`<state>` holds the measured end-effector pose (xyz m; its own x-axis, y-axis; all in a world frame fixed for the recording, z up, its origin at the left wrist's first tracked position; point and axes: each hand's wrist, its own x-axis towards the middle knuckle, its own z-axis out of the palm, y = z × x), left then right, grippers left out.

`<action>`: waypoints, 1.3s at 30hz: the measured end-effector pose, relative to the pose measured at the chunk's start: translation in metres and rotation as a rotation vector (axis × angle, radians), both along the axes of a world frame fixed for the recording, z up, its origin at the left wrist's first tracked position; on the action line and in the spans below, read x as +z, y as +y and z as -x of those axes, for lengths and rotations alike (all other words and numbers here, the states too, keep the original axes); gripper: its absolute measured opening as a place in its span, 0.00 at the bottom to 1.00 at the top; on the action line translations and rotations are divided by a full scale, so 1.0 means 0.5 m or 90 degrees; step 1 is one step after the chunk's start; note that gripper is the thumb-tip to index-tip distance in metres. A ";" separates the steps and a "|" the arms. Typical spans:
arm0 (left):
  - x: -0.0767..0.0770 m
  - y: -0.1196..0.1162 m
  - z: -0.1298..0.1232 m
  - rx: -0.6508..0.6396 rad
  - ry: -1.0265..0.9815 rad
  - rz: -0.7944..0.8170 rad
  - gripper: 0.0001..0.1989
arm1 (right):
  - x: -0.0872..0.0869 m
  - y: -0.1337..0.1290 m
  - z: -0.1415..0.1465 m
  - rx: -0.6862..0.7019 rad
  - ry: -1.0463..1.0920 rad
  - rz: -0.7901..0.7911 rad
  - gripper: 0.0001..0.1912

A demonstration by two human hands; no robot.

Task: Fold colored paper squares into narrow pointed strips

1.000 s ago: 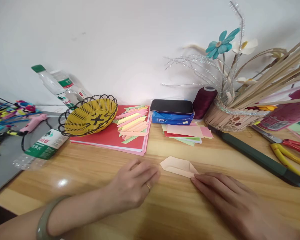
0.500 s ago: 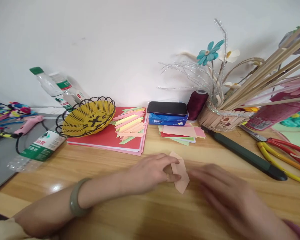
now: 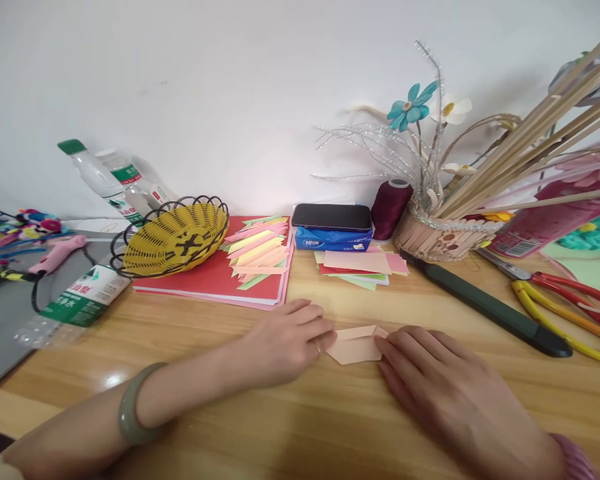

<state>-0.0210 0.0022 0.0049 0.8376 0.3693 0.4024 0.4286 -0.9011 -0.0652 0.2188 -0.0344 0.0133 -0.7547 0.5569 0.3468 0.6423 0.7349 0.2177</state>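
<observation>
A small folded piece of peach paper (image 3: 356, 345) lies lengthwise from left to right on the wooden table (image 3: 220, 427), its ends angled and a flap folded along the top edge. My left hand (image 3: 285, 343) pinches its left end between thumb and fingers. At the right end, my right hand (image 3: 445, 373) grips the paper with thumb and fingertips, the other fingers pressed together. The middle of the paper shows between the hands.
Behind are a yellow basket (image 3: 180, 243), folded paper strips (image 3: 260, 250) on red sheets (image 3: 195, 283), a paper stack (image 3: 355, 263), and a phone (image 3: 331, 216) on a blue packet (image 3: 333, 239). A dark green tool (image 3: 490, 307) and pliers (image 3: 565, 313) lie right; a bottle (image 3: 80, 300) lies left.
The peach paper has turned from pointing away from me to lying sideways. My left hand has shifted slightly left, and my right hand has come onto the paper's right end.
</observation>
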 end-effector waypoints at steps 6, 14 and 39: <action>0.010 -0.015 0.019 -0.024 0.028 -0.021 0.09 | 0.006 0.008 -0.003 -0.015 0.033 0.062 0.15; 0.008 -0.025 -0.005 0.037 -0.124 -0.016 0.06 | 0.012 0.022 -0.006 0.006 0.068 0.162 0.15; 0.004 -0.006 -0.016 -0.055 0.014 -0.058 0.12 | -0.002 0.030 -0.008 0.041 0.084 0.114 0.14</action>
